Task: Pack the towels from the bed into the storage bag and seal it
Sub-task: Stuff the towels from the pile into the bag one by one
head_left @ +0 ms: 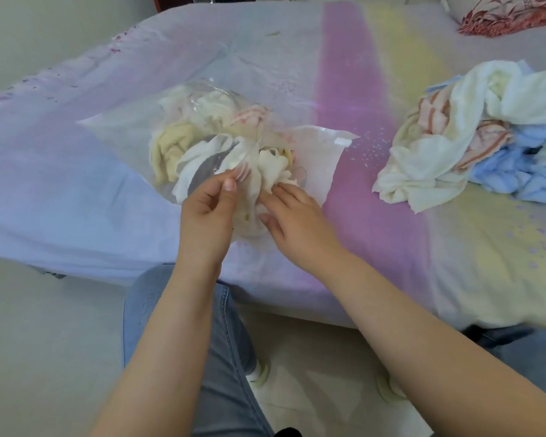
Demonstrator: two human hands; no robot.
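Observation:
A clear plastic storage bag (pixel 123 127) lies on the bed, stuffed with several white, cream and pink towels. Its mouth faces me. My left hand (pixel 207 212) pinches the bag's near rim between thumb and fingers. My right hand (pixel 292 216) presses a white towel (pixel 273 168) into the bag's opening, fingers spread on the cloth. A loose pile of towels (pixel 473 140), white, blue and orange-striped, sits on the bed to the right, apart from both hands.
The bed (pixel 375 89) has a lilac, pink and yellow sheet, with its near edge just below my hands. A red-patterned pillow (pixel 511 14) lies at the far right corner. My jeans-clad legs and the pale floor (pixel 29 342) are below.

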